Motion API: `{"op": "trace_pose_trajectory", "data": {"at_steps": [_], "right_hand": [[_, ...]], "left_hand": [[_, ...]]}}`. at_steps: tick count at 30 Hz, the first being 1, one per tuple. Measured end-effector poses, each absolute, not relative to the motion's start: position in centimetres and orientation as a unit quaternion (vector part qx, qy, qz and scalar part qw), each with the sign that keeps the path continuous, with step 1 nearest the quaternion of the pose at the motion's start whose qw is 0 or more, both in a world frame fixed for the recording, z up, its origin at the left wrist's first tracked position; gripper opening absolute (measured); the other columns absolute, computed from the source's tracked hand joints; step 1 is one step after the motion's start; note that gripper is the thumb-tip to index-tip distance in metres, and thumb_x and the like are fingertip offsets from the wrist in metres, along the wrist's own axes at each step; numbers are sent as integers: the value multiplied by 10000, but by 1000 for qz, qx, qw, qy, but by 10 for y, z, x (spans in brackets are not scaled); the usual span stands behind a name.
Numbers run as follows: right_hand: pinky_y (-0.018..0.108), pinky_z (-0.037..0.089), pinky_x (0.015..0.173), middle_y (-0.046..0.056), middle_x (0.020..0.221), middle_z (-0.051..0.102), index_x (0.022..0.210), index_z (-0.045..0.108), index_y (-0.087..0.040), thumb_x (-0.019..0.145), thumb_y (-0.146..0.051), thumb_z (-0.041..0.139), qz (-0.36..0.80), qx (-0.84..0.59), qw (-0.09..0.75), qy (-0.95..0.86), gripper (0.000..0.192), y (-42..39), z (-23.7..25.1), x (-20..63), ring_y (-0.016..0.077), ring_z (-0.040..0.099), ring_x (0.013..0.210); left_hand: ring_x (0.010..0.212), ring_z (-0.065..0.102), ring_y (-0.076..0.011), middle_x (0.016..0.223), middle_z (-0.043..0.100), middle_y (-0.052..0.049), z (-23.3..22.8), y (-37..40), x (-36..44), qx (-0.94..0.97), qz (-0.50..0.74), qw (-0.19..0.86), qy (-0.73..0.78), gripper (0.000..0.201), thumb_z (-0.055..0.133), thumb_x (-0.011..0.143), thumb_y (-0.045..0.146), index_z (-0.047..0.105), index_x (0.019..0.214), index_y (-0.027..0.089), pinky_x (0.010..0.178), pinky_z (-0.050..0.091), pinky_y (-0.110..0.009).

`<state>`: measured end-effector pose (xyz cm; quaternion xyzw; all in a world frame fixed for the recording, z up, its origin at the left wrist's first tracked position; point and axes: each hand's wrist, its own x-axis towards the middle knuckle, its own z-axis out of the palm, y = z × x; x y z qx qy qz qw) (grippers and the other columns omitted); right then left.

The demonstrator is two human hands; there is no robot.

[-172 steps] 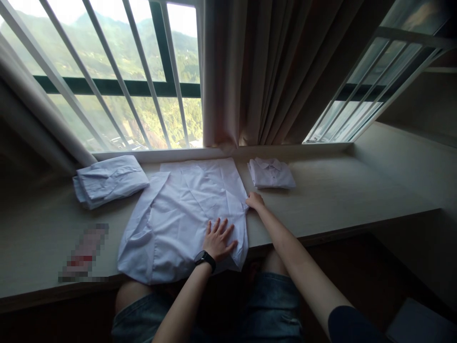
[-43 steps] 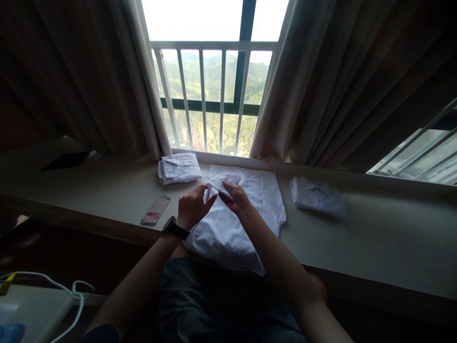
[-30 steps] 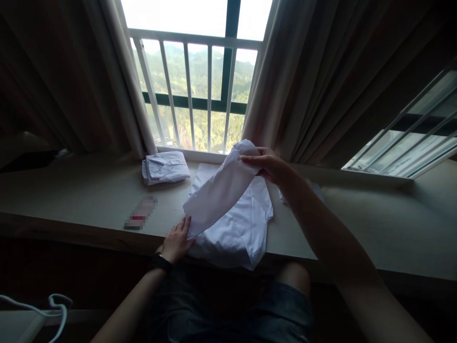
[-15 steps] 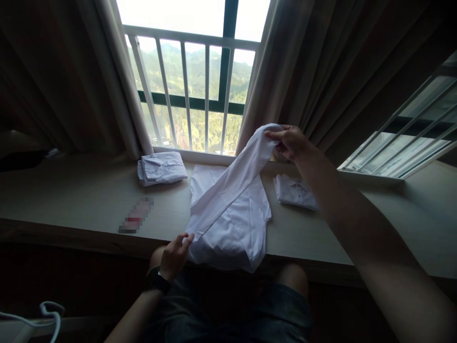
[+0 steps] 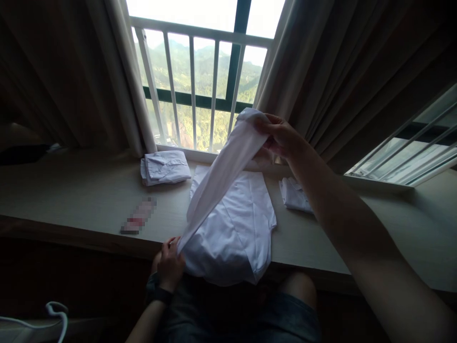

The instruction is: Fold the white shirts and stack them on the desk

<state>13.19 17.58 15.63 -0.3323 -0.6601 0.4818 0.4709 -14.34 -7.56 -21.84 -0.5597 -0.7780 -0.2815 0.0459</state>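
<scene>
Figure: sleeve of a white shirt (image 5: 232, 224) drawn taut between 2 hands above a pale worktop (image 5: 71, 200). The shirt body lies flat on the worktop below the window, its near hem hanging over the front edge.

Left: a cable (image 5: 53, 317) shows at the lower corner, a pixelated flat item (image 5: 138, 222) lies on the worktop, and 1 folded shirt (image 5: 164, 166) sits by the sill. The left hand (image 5: 169, 264), wearing a dark wristband (image 5: 155, 295), is closed with its fingers curled around the shoulder end of the sleeve (image 5: 223, 174) at the worktop edge.

Centre: the sleeve runs diagonally upward as 1 straight band.

Right: the right hand (image 5: 282, 138) is closed in a pinch on the cuff end, raised in front of the curtain (image 5: 321, 71).

To do this step well, both grips would best keep even tension so the band stays smooth, and the left hand should anchor the shoulder seam while the cuff is guided, so that the body panel below is not dragged or wrinkled.

Hard to make out: the right forearm covers part of a 2nd folded shirt (image 5: 294, 195). The fingertips of both hands are buried in cloth, so the exact grip cannot be told. The collar and buttons are not visible. The dark shape (image 5: 21, 153) at far left is unidentifiable.
</scene>
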Motion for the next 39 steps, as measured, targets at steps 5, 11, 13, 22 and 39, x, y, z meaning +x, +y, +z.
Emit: {"op": "trace_pose_trajectory", "data": {"at_steps": [5,11,13,22,39], "right_hand": [[199,415,568,-41,739,645,1143,693,-169,813,-262,798,530,-321,479,-622,359,200,141,135,46,474,593],[200,469,544,17,833,696,1014,723,-164,693,-290,882,503,-375,471,-619,380,218,121,150,96,598,668],[199,474,546,28,860,700,1031,710,-156,711,-233,859,484,-405,493,-599,362,229,117,155,92,603,669],[199,460,520,0,770,630,902,625,-148,660,-169,851,378,-543,509,-551,332,295,71,147,89,538,614],[258,548,588,-11,851,592,1031,542,-194,731,-275,789,385,-485,529,-580,397,428,-4,69,118,584,683]], "left_hand": [[952,675,-315,968,695,-145,-241,-79,-136,-564,-231,41,-791,390,485,932,379,604,1234,162,821,548,-424],[908,677,-253,965,693,-93,-263,-104,-117,-629,-292,35,-720,438,479,861,113,616,1257,239,826,562,-379],[830,684,-220,939,687,-75,-267,-110,-112,-657,-299,24,-692,494,445,850,53,635,1248,275,753,575,-338],[1004,693,-180,1153,667,-95,-275,-103,-99,-767,-316,-2,-559,567,342,899,-16,610,1329,239,885,602,-290],[1015,663,-210,1172,666,-105,-260,-99,-94,-753,-361,3,-550,393,555,915,84,622,1277,219,865,599,-346]]}}
